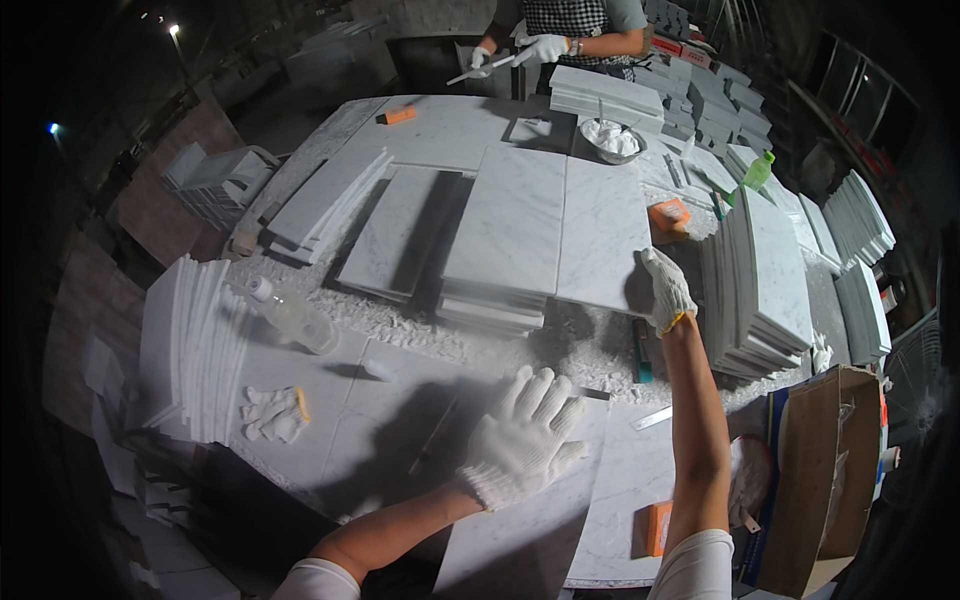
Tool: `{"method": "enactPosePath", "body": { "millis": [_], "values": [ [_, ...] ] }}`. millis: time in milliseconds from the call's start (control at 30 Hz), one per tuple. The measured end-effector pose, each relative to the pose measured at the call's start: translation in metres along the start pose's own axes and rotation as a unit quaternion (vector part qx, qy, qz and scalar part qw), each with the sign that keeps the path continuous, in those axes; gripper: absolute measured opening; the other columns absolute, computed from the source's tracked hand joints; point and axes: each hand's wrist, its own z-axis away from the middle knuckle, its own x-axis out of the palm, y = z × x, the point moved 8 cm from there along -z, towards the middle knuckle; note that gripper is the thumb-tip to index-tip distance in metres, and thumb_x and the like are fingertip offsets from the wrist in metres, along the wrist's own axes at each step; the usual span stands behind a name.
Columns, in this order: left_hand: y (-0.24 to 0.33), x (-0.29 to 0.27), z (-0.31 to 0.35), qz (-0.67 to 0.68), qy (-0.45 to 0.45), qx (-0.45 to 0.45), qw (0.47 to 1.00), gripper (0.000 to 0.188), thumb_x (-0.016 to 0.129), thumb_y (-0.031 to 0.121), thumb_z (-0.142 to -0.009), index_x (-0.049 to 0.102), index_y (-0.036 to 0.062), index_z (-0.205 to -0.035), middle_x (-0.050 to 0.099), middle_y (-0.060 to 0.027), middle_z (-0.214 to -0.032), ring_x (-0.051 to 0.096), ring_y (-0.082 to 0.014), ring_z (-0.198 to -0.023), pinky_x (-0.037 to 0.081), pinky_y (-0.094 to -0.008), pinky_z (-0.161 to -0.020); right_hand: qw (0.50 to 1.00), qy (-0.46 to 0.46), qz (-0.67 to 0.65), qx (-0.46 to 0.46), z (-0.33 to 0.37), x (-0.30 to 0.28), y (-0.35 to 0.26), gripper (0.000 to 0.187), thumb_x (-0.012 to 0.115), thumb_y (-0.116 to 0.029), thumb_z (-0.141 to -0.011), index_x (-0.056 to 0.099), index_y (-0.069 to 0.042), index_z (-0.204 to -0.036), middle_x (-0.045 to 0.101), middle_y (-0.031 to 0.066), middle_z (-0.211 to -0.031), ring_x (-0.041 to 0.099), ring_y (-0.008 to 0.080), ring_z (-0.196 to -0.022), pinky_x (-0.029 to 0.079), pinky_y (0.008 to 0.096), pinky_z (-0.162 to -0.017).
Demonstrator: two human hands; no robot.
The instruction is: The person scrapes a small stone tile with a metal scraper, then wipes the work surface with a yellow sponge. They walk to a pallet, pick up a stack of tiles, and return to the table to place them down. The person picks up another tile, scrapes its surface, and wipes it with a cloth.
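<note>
Both of my hands wear white knitted gloves. My left hand [525,437] is spread, palm down, over a marble slab [515,545] at the near side of the table. Just past its fingertips lies a thin metal blade [590,393]. My right hand [668,290] reaches forward and grips the right edge of a white marble tile [604,225]. That tile lies beside another marble tile [508,215], which rests on a stack. The fingers of my right hand are partly hidden at the tile's edge.
Tile stacks [765,270] stand at the right, others [185,340] at the left. A clear bottle [295,315], spare gloves [273,413], a bowl of white paste [612,140] and a cardboard box [815,480] are around. Across the table a gloved co-worker [565,45] holds a thin piece.
</note>
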Motion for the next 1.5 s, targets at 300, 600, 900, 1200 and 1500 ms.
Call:
{"method": "enactPosePath", "body": {
  "millis": [300,600,900,1200,1500],
  "values": [
    [-0.001,-0.012,-0.001,0.026,0.007,-0.017,0.999,0.055,0.06,0.048,-0.093,0.063,0.0076,-0.13,0.055,-0.0151,-0.145,0.044,-0.0339,-0.14,0.024,-0.0527,-0.122,0.997,0.064,-0.031,-0.042,0.016,0.005,-0.031,0.015,0.061,-0.013,-0.101,0.069,-0.002,-0.107,0.068,0.002,-0.092,0.063,0.0142,-0.076,0.053,0.0302,-0.068],
    [-0.011,-0.004,0.004,0.296,0.109,-0.064,0.947,0.056,0.049,0.049,-0.1,0.058,0.0097,-0.139,0.058,-0.0168,-0.141,0.043,-0.0388,-0.141,0.027,-0.0544,-0.12,0.995,-0.001,0.078,-0.061,-0.002,0.097,-0.028,0.021,0.06,-0.019,-0.102,0.073,-0.004,-0.105,0.072,0.0031,-0.096,0.068,0.0164,-0.08,0.056,0.0316,-0.071],
    [-0.012,-0.021,0.001,0.124,0.023,-0.046,0.991,0.044,0.067,0.04,-0.088,0.06,0.0093,-0.118,0.058,-0.0147,-0.126,0.05,-0.0349,-0.127,0.041,-0.0534,-0.106,0.955,-0.013,0.295,-0.039,-0.02,0.157,0.01,0.038,0.057,-0.036,-0.103,0.069,-0.002,-0.113,0.071,0.0136,-0.106,0.067,0.0241,-0.097,0.054,0.0406,-0.082],
    [-0.013,-0.018,0.003,0.102,0.012,-0.044,0.994,0.038,0.064,0.039,-0.089,0.06,0.0086,-0.111,0.057,-0.0143,-0.119,0.051,-0.0325,-0.124,0.033,-0.0529,-0.116,0.654,-0.016,0.719,-0.236,0.038,0.185,-0.07,0.047,0.053,-0.045,-0.099,0.072,-0.008,-0.121,0.068,0.0187,-0.125,0.064,0.0343,-0.12,0.051,0.0424,-0.098],
    [-0.007,0.023,0.011,-0.071,-0.11,-0.055,0.99,0.054,0.054,0.037,-0.095,0.054,0.0083,-0.141,0.047,-0.0139,-0.153,0.035,-0.0323,-0.147,0.021,-0.0502,-0.124,0.818,-0.067,0.499,-0.28,0.18,0.082,-0.033,0.037,0.062,-0.023,-0.104,0.065,-0.001,-0.133,0.068,0.0114,-0.126,0.065,0.0165,-0.111,0.053,0.0299,-0.096]
  ]
}}
